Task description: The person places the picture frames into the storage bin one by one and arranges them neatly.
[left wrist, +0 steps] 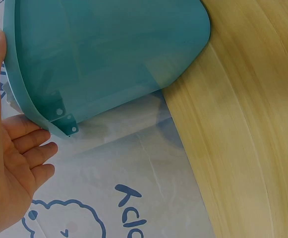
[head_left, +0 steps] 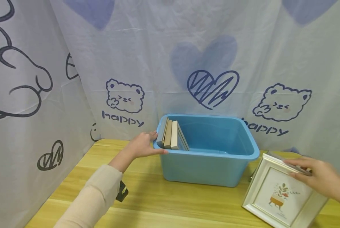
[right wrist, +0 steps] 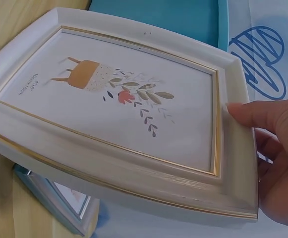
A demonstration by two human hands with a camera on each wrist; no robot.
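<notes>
A blue plastic tub (head_left: 201, 171) stands on the table against the back cloth. My left hand (head_left: 141, 144) holds its left front corner, thumb along the front rim; in the left wrist view the other fingers (left wrist: 37, 153) are bent by the rim. Several picture frames (head_left: 174, 134) stand on edge inside, at the tub's left end. Right of the tub, my right hand (head_left: 319, 175) pinches the top edge of a cream picture frame (head_left: 248, 199) with gold inner trim and a potted-plant print, tilted, thumb on its front border. The right wrist view shows another picture frame (right wrist: 52, 198) behind it.
A wood-grain table (head_left: 147, 205) lies under everything. White printed cloth (head_left: 164, 63) hangs behind and on the left. A small black object (head_left: 122, 191) shows beside the left sleeve (head_left: 93, 196).
</notes>
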